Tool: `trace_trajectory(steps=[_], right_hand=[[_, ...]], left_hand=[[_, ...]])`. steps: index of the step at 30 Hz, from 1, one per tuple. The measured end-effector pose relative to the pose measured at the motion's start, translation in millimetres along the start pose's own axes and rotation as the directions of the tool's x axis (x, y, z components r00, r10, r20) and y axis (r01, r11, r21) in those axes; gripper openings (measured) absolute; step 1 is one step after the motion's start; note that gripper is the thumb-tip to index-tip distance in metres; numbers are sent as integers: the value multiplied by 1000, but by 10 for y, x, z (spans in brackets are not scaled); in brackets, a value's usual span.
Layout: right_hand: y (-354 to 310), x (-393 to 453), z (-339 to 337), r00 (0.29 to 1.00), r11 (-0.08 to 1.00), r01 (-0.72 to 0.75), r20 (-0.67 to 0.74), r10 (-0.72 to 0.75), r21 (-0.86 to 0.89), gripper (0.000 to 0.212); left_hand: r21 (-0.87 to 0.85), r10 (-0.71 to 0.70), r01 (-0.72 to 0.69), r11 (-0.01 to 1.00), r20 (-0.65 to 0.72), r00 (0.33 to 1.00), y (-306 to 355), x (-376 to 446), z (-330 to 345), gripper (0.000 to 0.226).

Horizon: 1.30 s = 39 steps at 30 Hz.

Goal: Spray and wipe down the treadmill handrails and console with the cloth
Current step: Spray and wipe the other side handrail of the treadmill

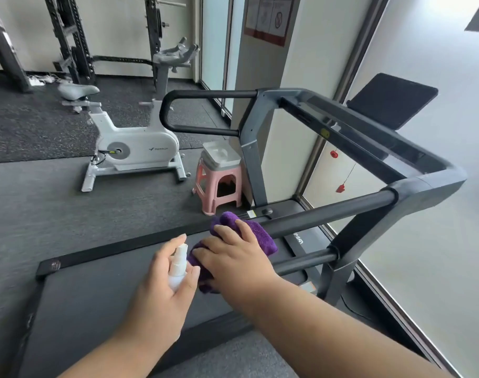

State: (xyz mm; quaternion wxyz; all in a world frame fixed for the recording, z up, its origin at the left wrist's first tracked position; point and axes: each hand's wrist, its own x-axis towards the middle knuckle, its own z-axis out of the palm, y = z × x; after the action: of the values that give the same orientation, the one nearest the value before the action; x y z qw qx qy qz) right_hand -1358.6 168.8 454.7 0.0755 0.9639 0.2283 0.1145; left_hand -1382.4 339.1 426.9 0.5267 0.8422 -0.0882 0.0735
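Note:
My left hand [167,279] grips a small white spray bottle [178,264], index finger raised above its nozzle. Just to its right, my right hand [233,255] holds a purple cloth [256,231] wrapped over the near end of the treadmill's right handrail [328,212]. That black rail runs up and right to the grey frame corner. The left handrail [205,95] loops at the far side. A dark console bar [369,126] spans between them, with a black tablet screen [391,100] behind it.
The treadmill belt [96,296] lies below my arms. A pink stool [219,181] carrying a white box stands beside the left upright. A white exercise bike [129,143] and a black rack [69,36] stand further back. A red safety clip [341,188] hangs under the console. A window wall [437,186] runs along the right.

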Motion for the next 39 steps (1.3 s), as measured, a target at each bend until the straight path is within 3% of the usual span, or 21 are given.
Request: trace_trajectory(steps=[4,7,12,19,26,33,39], right_hand=[[176,-115,-55,998,996,16,-57,-11,87,59],[345,-226,-105,994,984,-57,-86,72,168,64],[858,-363,-239,982,956,-185,9,188,229,77],[1422,-643,-222,957,921,-284,24,288,269,77],[1107,-615,-150,934,895,-335,-20,356,294,67],[306,-293,-89,973,974,-206,-80,214,98,64],[-108,-155,97,996,965,95,24,-91,-243,43]], left_hand=[[-28,22,-21,999,12,1000,1,-19,-5,48],[-27,59,-59,998,29,998,28,-34,25,48],[-17,87,-87,996,58,995,28,-62,28,47],[-7,124,-124,992,77,989,-40,-102,-6,49],[-9,146,-146,989,60,987,-129,-196,-64,45],[-30,86,-85,996,23,996,-298,-304,-15,45],[-29,37,-37,999,6,999,-356,-388,-35,46]])
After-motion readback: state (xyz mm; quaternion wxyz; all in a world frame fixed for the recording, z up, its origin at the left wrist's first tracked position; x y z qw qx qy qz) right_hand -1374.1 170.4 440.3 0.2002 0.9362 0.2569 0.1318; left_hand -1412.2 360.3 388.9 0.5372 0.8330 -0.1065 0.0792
